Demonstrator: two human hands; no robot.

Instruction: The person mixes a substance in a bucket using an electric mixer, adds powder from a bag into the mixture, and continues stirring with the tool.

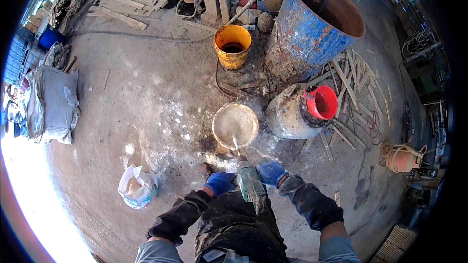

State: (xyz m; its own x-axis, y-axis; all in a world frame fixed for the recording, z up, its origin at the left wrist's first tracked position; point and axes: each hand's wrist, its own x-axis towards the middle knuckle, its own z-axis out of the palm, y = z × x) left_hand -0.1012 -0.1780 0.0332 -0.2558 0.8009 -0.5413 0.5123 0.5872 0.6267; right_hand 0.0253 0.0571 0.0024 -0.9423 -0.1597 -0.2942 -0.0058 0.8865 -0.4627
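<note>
A green power drill [250,185] points away from me, its mixing shaft [235,142] running down into a round bucket of pale, creamy mix [227,122]. The mix looks blurred around the shaft. On the drill's left side, my left hand [222,183], in a blue glove, is closed on it. My right hand [271,172], gloved the same way, grips it from the right, near its front end. The drill's body hides some of the fingers. Dark sleeve covers wrap both forearms.
Beyond the mix stand a yellow bucket [228,62] with dark contents and a large blue drum [304,34]. A red pot [322,103] rests on a stained container [287,114] at right, near scattered wood strips [348,83]. An open white bag [138,188] stands at left.
</note>
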